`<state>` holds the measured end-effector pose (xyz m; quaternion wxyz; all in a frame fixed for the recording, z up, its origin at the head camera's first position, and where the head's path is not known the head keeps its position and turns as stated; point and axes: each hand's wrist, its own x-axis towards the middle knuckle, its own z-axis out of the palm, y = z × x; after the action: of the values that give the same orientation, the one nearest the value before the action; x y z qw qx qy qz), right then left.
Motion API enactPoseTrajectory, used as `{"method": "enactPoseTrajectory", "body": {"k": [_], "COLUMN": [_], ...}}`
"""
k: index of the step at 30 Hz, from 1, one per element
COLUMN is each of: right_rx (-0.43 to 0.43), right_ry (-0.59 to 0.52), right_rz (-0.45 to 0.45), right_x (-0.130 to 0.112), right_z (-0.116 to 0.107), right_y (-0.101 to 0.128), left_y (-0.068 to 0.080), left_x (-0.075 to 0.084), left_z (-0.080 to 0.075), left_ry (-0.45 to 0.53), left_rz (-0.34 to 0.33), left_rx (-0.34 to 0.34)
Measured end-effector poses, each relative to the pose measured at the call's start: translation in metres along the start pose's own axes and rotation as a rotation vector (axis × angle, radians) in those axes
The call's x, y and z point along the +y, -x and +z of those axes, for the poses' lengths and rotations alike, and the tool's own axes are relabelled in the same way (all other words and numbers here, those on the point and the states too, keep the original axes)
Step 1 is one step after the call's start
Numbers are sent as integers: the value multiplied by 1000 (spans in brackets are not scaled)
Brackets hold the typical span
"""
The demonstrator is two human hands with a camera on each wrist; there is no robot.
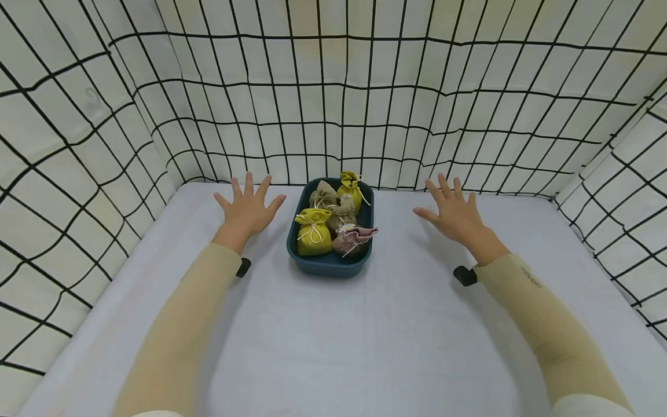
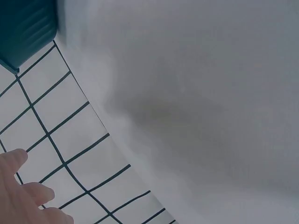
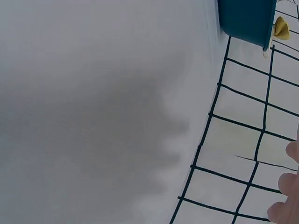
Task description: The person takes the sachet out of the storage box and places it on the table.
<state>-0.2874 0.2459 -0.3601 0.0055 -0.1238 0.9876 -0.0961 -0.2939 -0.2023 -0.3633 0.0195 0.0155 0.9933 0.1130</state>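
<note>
Between the two hands stands a dark teal plastic basin (image 1: pixel 329 268) holding several small drawstring pouches. Inside it are a yellow pouch (image 1: pixel 314 238) at the front left, another yellow pouch (image 1: pixel 350 194) at the back right, khaki pouches (image 1: pixel 324 196) toward the back and middle, and a pink-topped pouch (image 1: pixel 353 240) at the front right. Left of the basin, my left hand (image 1: pixel 246 211) has its fingers spread and holds nothing. On the other side, my right hand (image 1: pixel 454 213) is likewise spread, apart from the basin. Each wrist view catches only some fingertips and the basin's side.
A white sheet (image 1: pixel 333 347) covers the flat surface. White walls with a black grid pattern (image 1: pixel 344 87) rise behind and on both sides. Small dark wrist cameras (image 1: pixel 465 276) sit under both wrists, over beige sleeves (image 1: pixel 177 330).
</note>
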Motion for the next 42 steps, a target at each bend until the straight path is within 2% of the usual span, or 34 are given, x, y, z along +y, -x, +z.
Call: {"method": "enactPoseTrajectory", "body": {"k": [5, 11, 15, 24, 34, 42], "right_rx": [1, 10, 22, 21, 23, 76], "right_ry": [17, 21, 21, 45, 19, -29], "right_rz": [-30, -73, -100, -156, -223, -323], "right_x": [-5, -13, -18, -28, -37, -45], "right_z": [1, 5, 7, 11, 12, 13], "right_y": [4, 10, 13, 19, 28, 34], "left_y": [4, 8, 11, 18, 29, 38], "left_x": [2, 5, 8, 14, 16, 19], "left_z": [2, 2, 1, 1, 1, 1], "left_ry": [10, 40, 49, 46, 45, 41], "left_rz": [18, 70, 101, 134, 176, 198], "left_rx": [14, 87, 112, 119, 106, 93]}}
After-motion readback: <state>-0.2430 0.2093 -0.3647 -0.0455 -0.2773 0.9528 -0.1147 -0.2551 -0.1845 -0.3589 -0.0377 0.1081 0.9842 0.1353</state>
